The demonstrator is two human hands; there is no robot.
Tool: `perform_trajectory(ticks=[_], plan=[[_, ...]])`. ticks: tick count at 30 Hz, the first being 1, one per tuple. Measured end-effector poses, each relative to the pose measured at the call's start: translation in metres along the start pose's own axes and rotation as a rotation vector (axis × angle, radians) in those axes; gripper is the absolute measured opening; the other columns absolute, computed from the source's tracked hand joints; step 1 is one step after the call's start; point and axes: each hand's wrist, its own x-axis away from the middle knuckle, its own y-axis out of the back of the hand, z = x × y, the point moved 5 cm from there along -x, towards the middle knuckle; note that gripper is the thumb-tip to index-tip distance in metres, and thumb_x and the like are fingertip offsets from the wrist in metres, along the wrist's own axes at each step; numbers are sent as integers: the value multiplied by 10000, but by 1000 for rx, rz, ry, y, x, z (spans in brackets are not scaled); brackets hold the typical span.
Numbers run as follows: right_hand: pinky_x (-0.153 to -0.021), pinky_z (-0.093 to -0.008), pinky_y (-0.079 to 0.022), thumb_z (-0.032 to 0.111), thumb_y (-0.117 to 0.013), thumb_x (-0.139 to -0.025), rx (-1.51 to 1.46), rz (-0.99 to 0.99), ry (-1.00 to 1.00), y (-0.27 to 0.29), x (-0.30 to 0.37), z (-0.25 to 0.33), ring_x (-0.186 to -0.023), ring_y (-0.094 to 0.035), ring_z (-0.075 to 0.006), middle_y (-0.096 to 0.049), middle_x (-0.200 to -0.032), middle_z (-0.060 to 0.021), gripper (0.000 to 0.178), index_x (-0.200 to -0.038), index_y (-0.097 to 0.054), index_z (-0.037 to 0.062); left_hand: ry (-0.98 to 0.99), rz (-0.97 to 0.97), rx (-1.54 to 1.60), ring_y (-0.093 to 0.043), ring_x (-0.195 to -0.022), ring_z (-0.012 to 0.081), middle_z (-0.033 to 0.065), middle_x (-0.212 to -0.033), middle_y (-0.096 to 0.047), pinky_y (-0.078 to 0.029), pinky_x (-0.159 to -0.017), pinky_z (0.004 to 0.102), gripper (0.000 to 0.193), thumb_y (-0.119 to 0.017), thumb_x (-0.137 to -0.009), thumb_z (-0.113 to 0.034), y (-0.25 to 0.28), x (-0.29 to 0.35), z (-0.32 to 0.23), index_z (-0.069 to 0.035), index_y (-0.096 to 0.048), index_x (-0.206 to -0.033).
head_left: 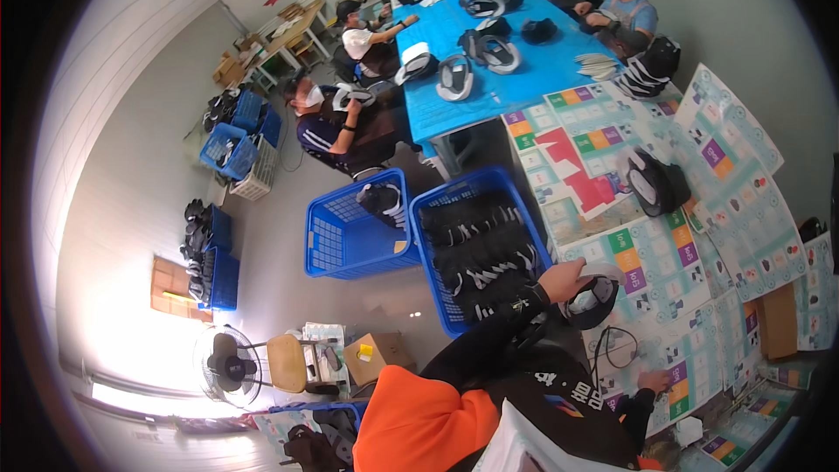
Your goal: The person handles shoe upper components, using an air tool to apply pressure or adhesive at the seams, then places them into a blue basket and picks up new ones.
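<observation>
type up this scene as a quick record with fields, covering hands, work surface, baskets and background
left hand: holding a black-and-grey curved fabric piece
right hand: at the printed sheets, grip unclear
work surface: white printed paper sheets with coloured blocks
also on it: another black-and-grey piece
nearer basket: blue plastic rectangular basket, rows of black-and-white pieces inside
basket beside it: second blue plastic basket, far fewer contents
background: blue-covered long table, four people around it

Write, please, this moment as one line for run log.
left hand: holding black-and-grey piece | right hand: at printed sheets, grip unclear | blue crate: black pieces inside
</observation>
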Motion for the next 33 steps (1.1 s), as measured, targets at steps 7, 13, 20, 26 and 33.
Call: perform_trajectory(ticks=[7, 13, 20, 26, 33], plan=[[-924, -593, -505, 150, -661, -912, -295, 106, -229, 11, 58, -17, -1156, -513, -493, -411, -1304, -278, 499, -1286, -380, -24, -77, 92, -64, -649, -904, 479, 272, -933, -674, -501, -778, 555, 394, -628, -989, -364, -32, -28, -32, 9, -550, -1089], [-981, -468, -487, 165, -616, -906, 85, -156, -248, -30, 56, -55, -1146, -557, -430, -531, -1238, -201, 417, -1262, -487, -8, -72, 134, -67, -659, -965, 472, 269, -1002, -693, -511, -820, 550, 453, -636, -983, -388, -53, -55, -64, 12, -577, -1187], [-900, -506, -511, 187, -697, -835, -188, -286, -323, -53, 36, -59, -1000, -659, -424, -681, -1066, -228, 277, -1036, -674, -2, -199, 169, -262, -686, -891, 443, 225, -1063, -676, -543, -743, 545, 366, -643, -942, -244, -92, -90, -89, -47, -530, -1229], [-665, -402, -573, 61, -654, -836, -1537, 166, -346, 70, 52, -6, -883, -700, -254, -710, -1005, -114, 408, -1243, -636, 27, -306, 224, -381, -700, -844, 423, 186, -1177, -648, -569, -694, 519, 491, -665, -929, -214, -139, -103, -123, -41, -503, -1359], [-554, -333, -558, 67, -649, -802, -1569, 453, -184, 140, 41, 56, -689, -658, -172, -686, -853, -81, 476, -1276, -648, 23, -436, 255, -357, -682, -835, 468, 238, -1102, -650, -557, -690, 551, 306, -654, -936, -208, -175, -109, -151, -29, -508, -1136]])
